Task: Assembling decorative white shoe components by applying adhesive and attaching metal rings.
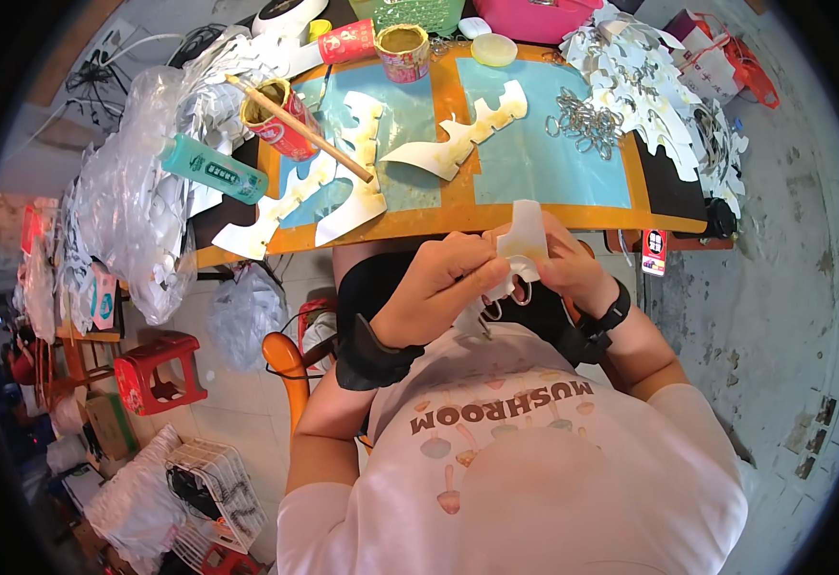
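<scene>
In front of my chest, just off the table's near edge, I hold a white cut-out piece [523,233] with metal rings [496,309] hanging from its lower side. The fingers of my left hand [438,283] pinch it from the left. My right hand [574,268] grips its right side, fingers partly hidden behind it. On the table beyond lie similar white pieces with scalloped edges and yellowish glue-like smears, one at the centre [467,134] and others to its left [357,182]. A loose heap of metal rings [587,125] sits at the right.
A wooden stick [299,129] leans across an open red can [280,120]; a second can [403,53] stands farther back. A teal bottle [213,171] lies at the left edge. White pieces with rings [644,91] pile up at far right. A red stool [160,372] stands lower left.
</scene>
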Motion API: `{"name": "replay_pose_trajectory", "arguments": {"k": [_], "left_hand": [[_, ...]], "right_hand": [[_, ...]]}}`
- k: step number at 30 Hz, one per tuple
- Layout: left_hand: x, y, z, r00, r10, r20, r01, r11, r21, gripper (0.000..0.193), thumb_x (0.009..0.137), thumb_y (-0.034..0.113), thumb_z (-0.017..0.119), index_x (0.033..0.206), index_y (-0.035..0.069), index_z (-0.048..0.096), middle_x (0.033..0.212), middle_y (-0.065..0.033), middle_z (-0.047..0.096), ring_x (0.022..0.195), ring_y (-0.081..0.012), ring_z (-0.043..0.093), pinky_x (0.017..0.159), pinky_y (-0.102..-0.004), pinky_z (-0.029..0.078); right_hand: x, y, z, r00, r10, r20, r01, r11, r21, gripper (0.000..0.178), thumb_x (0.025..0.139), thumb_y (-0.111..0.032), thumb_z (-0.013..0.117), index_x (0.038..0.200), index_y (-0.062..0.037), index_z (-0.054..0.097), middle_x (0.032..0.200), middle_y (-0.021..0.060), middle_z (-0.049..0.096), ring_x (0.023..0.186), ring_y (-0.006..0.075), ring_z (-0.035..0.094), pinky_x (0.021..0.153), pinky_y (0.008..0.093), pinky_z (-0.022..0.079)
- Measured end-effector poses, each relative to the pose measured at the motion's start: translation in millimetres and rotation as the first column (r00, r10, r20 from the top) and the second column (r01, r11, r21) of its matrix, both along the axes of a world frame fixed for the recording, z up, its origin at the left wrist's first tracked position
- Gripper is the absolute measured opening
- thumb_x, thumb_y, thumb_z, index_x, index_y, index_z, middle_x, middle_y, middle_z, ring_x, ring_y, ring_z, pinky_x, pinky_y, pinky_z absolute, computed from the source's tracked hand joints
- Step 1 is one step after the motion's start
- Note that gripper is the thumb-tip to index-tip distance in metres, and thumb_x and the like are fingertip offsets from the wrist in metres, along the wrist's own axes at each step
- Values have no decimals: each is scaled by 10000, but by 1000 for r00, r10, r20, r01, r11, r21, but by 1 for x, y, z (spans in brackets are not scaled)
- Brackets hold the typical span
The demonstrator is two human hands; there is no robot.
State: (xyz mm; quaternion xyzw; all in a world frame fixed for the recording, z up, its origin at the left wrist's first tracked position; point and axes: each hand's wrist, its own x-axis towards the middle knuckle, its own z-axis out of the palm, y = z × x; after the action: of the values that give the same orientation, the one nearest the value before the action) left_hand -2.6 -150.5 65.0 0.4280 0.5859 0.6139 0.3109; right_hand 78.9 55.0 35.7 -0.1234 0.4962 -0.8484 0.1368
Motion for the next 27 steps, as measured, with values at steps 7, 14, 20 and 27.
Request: {"name": "replay_pose_trajectory", "arguments": {"k": [7, 14, 20, 27], "left_hand": [[-8, 1, 2, 932, 11, -363, -44, 996, -81, 283, 1015, 184, 545, 809, -1, 607, 689, -113, 548, 672, -256, 544, 687, -383, 414], [11, 6, -11, 535, 717, -447, -707, 669, 229, 191, 949, 185, 640, 858, 18, 640, 745, -123, 618, 667, -259, 579, 661, -372, 427], [43, 18, -48, 861, 216, 461, -107, 962, -252, 278, 960, 153, 667, 1145, -48, 617, 951, -70, 676, 841, -91, 616, 690, -246, 503], [60, 38, -71, 777, 329, 536, -369, 929, -35, 172, 930, 36, 677, 1079, -40, 639, 930, -23, 674, 751, -55, 611, 668, -204, 505]], "right_hand": [[-9, 20, 41, 992, -5, 124, -33, 952, 303, 341, 842, -252, 738, 1075, -22, 642, 930, 14, 658, 697, 70, 591, 547, 206, 456], [-8, 15, 31, 879, -477, 3, 400, 740, 541, 182, 941, -223, 700, 937, -45, 660, 739, -34, 607, 549, 13, 474, 478, 197, 352], [13, -13, -2, 704, -704, 92, 661, 697, 280, 186, 971, -193, 680, 998, -11, 653, 801, -3, 637, 588, 33, 499, 489, 202, 373], [58, -10, -35, 717, -641, 273, 600, 768, 226, 207, 1001, -182, 627, 1114, -8, 618, 968, 40, 671, 789, 67, 609, 595, 217, 485]]}}
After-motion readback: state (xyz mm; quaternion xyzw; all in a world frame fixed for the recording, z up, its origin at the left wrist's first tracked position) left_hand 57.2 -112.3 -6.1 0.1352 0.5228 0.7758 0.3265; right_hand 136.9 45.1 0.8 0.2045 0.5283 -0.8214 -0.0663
